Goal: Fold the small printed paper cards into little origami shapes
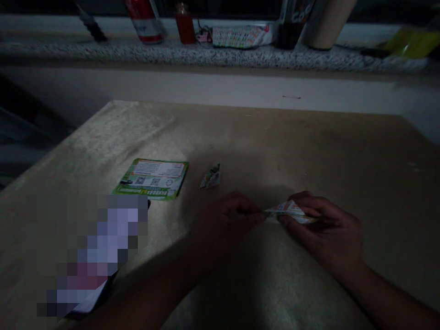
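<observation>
Both of my hands meet over the tan table, pinching a small folded piece of printed paper. My left hand grips its left tip with closed fingers. My right hand holds the right part, fingers curled over it. The paper is white with orange and green print and folded to a narrow pointed shape. The scene is dim.
A green printed leaflet lies flat to the left. A small folded paper piece sits beside it. A blurred-out object lies at the near left. The stone ledge behind carries a red can, bottles and a packet.
</observation>
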A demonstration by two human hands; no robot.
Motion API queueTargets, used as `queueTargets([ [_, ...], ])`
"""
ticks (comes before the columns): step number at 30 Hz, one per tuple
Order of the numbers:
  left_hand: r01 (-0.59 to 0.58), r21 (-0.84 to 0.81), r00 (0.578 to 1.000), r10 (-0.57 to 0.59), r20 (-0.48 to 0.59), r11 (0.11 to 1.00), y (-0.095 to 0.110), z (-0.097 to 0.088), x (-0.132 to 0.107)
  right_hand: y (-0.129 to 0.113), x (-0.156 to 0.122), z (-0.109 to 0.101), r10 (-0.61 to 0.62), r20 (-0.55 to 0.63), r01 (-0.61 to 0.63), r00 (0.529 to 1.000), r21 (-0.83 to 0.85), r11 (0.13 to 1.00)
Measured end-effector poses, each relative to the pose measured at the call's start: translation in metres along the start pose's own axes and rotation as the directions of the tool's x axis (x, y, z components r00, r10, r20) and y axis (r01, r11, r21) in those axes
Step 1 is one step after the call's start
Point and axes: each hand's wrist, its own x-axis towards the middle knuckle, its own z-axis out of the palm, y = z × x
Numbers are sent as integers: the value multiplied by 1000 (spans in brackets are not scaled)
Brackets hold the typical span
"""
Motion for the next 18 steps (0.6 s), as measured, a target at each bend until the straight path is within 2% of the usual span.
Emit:
queueTargets([
  [3, -22, 76, 1000, 21, 15, 997, 2, -3, 0, 0, -1, 0, 4, -2, -4, 1000, 3, 1000],
  [6, -166, 214, 986, 157, 58, 963, 3, -7, 0, -2, -1, 0, 16, 5, -16, 1000, 15, 1000],
  [9, -343, 304, 939, 316, 137, 889, 2, -10, 0, -4, 0, 0, 50, 8, -51, 999, 55, 997],
  [11, -415, 314, 909, 375, 183, 854, 1, -12, -1, -5, 1, 0, 93, 10, -94, 996, 86, 992],
  [14, -427, 310, 900, 366, 237, 849, 0, -13, -4, -5, 2, 0, 168, 35, -172, 985, 157, 973],
  [18, -401, 286, 905, 328, 272, 870, 2, -14, -5, -5, 3, 0, 200, 95, -218, 975, 244, 945],
])
